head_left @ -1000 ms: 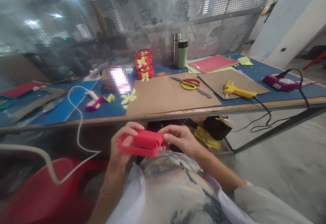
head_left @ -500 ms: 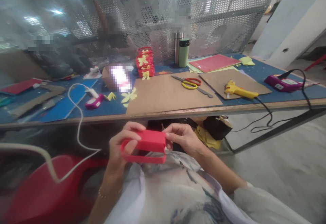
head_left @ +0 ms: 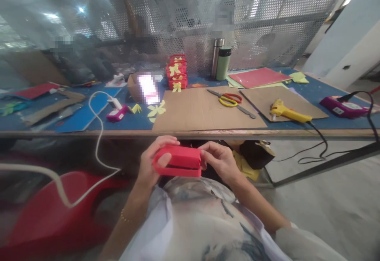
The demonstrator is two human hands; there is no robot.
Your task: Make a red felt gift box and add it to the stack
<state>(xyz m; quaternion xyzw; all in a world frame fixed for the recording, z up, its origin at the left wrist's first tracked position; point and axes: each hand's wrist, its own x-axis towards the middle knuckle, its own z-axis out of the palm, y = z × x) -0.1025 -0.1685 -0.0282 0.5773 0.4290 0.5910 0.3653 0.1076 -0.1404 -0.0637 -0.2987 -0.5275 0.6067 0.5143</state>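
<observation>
A small red paper box (head_left: 184, 156) with a strip handle looped along its near side is held over my lap, in front of the table edge. My left hand (head_left: 154, 160) wraps round its left end, thumb on the near side and fingers over the top. At the right end, my right hand (head_left: 219, 160) pinches the box's edge between thumb and fingers. Both hands are closed on the box. Its inside and underside are hidden.
Ahead on the blue table lie a cardboard sheet (head_left: 184, 110), scissors (head_left: 230, 99), a yellow glue gun (head_left: 289, 112) and yellow paper bows (head_left: 156, 110). Red boxes with bows (head_left: 177, 75) are stacked behind, near two flasks (head_left: 223, 65). A white cable (head_left: 99, 146) hangs at left.
The box is tilted differently, and its strip handle now lies closer to the body, narrowing the gap. The view has shifted slightly. Both hands keep their hold.
</observation>
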